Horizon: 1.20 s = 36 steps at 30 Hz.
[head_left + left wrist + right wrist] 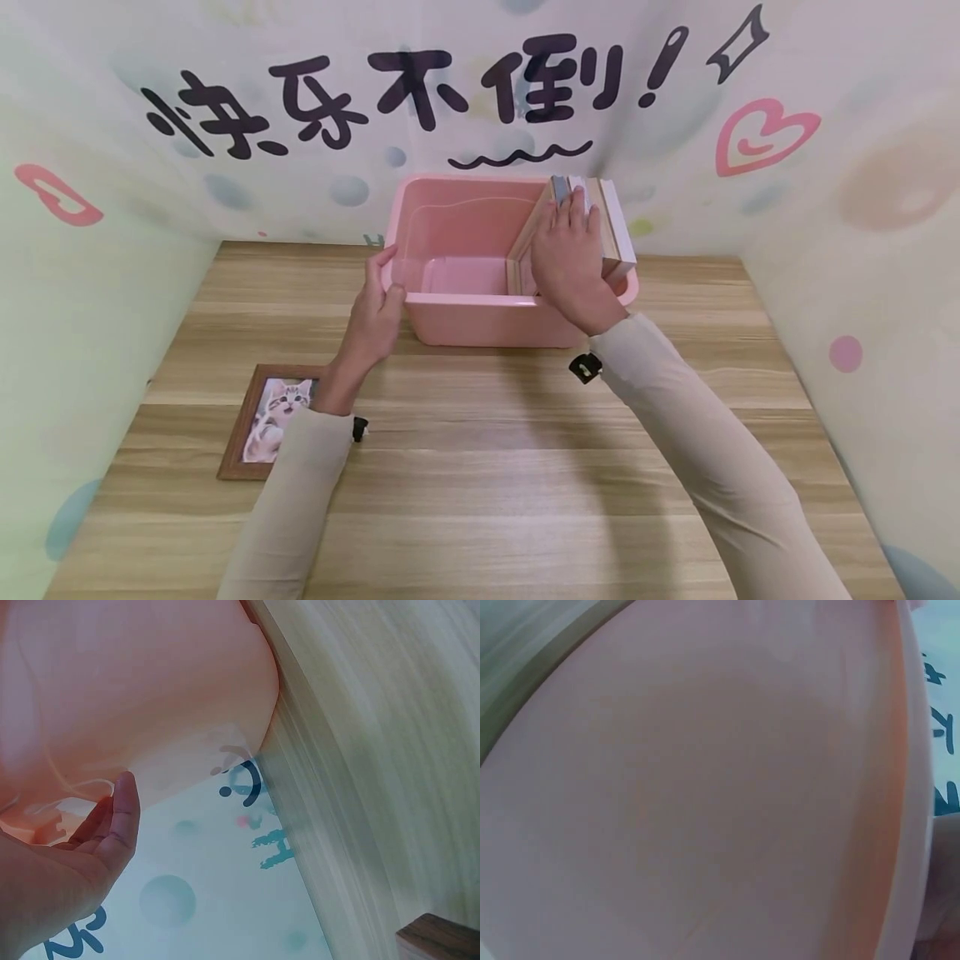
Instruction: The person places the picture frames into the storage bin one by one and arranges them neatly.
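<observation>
A pink plastic bin [491, 325] stands against the back wall. My left hand [372, 312] grips its left rim, and the left wrist view shows those fingers [126, 814] beside the bin's wall [150, 682]. Several picture frames [618, 229], with white, wooden and grey edges, stand on edge, leaning in the bin's right end. Over their top edges lies my right hand [567, 262], its fingers extended; its thumb is hidden. In the right wrist view the bin's outer wall [705, 772] fills most of the picture, with only a sliver of hand at the right edge.
Left of the bin, a brown picture frame [255, 425] with a kitten photo lies on the wooden table [480, 500], partly under my left forearm. A patterned cloth wall [300, 183] with black lettering rises right behind the bin. Cloth walls also flank both sides.
</observation>
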Each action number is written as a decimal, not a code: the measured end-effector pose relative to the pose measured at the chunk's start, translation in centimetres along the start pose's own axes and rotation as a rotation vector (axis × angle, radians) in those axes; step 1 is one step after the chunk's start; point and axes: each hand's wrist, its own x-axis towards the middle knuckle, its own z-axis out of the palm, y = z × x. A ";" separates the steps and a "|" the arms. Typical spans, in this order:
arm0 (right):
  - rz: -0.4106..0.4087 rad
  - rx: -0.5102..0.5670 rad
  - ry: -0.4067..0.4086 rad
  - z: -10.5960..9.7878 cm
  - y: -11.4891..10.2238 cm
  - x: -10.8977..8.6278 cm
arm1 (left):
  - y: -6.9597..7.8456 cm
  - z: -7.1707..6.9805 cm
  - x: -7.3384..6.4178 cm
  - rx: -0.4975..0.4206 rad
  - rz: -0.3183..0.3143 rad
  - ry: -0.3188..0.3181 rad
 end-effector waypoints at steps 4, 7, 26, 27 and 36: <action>0.028 0.128 0.015 0.1 1.0 -0.5 | 0.1 0.0 -0.1 0.002 -0.001 -0.005; 0.053 0.254 0.094 0.4 2.4 -1.5 | 0.1 0.0 -0.1 0.004 -0.005 -0.010; 0.080 0.877 0.369 5.9 6.7 -5.5 | 0.4 -1.0 -0.4 -0.007 -0.009 -0.039; 0.083 0.883 0.367 6.0 6.7 -5.5 | 0.4 -1.0 -0.4 -0.005 -0.012 -0.040; 0.075 0.923 0.368 6.3 6.9 -5.6 | 0.9 -1.3 -0.7 0.017 -0.006 -0.085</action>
